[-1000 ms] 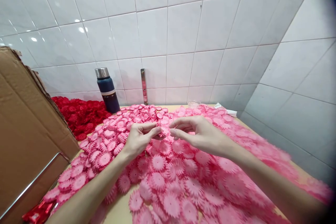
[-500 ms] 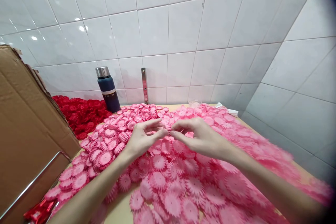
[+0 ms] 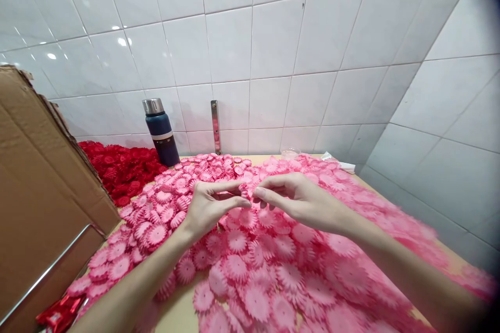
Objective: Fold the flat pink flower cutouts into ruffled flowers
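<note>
Over the pile of pink scalloped flower discs (image 3: 236, 268), my two hands meet almost tip to tip. Thumb and fingers of my left hand (image 3: 209, 208) pinch a small pink flower disc (image 3: 245, 190), mostly hidden behind the fingertips. Just right of it, my right hand (image 3: 302, 200) is closed, thumb pressed against the forefinger. Whatever sits between those right fingertips, if anything, is too small to make out. To the left, smaller, pleated pink discs (image 3: 156, 234) lie heaped; flatter, wider ones (image 3: 344, 273) spread to the right.
A cardboard box (image 3: 47, 177) stands at the left, near a heap of red discs (image 3: 125, 169). A dark blue bottle (image 3: 162, 138) stands by the tiled wall (image 3: 269, 47). A clear cup (image 3: 289, 153) sits at the back, and a red packet (image 3: 60, 312) lies front left.
My right hand has shifted slightly right and turned, its fingers closing together. My left fingers have straightened a little, and the pink disc at their tips shows more plainly.
</note>
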